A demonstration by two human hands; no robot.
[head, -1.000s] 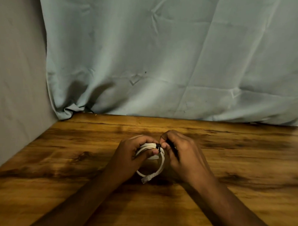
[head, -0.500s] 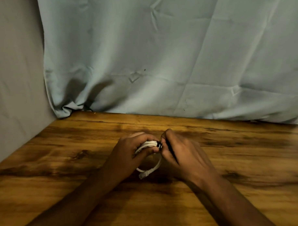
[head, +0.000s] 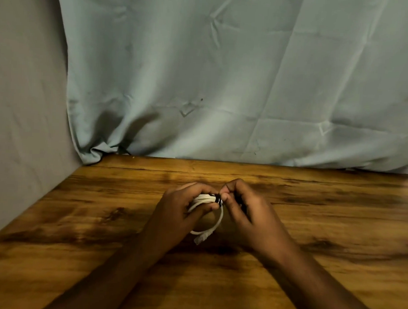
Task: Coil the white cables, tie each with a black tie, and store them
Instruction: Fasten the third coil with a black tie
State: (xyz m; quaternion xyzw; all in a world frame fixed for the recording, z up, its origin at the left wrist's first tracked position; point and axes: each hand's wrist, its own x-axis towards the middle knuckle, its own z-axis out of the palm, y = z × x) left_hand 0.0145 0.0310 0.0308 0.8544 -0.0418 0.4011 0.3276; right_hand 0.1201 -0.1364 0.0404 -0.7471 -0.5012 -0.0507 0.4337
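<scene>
Nearest the camera, two bare forearms are being extended over the dark-grained brown wooden table point(head: 335, 205), converging toward its middle. Just beyond them, the coiled white cable point(head: 202, 199) is being held above the tabletop between both hands. The bundle is being gripped by the left hand point(head: 180, 208), whose fingers are curled over the top of the coil while the thumb is pressed against its underside. One loop is being left to hang below the hands, and the cable's white plug end point(head: 201, 238) is being let down close to the wood; whether it is touching cannot be told. The thin black tie point(head: 217, 199), wrapped around the gathered strands at the coil's right end, is being pinched by the fingertips of the right hand point(head: 241, 207), whose other fingers are curled inward. Much of the coil is being hidden by the two hands. Farther back, the table's rear edge is being met by a creased pale blue-grey cloth backdrop point(head: 224, 85), and a plain grey wall point(head: 22, 101) is being seen at the left.
</scene>
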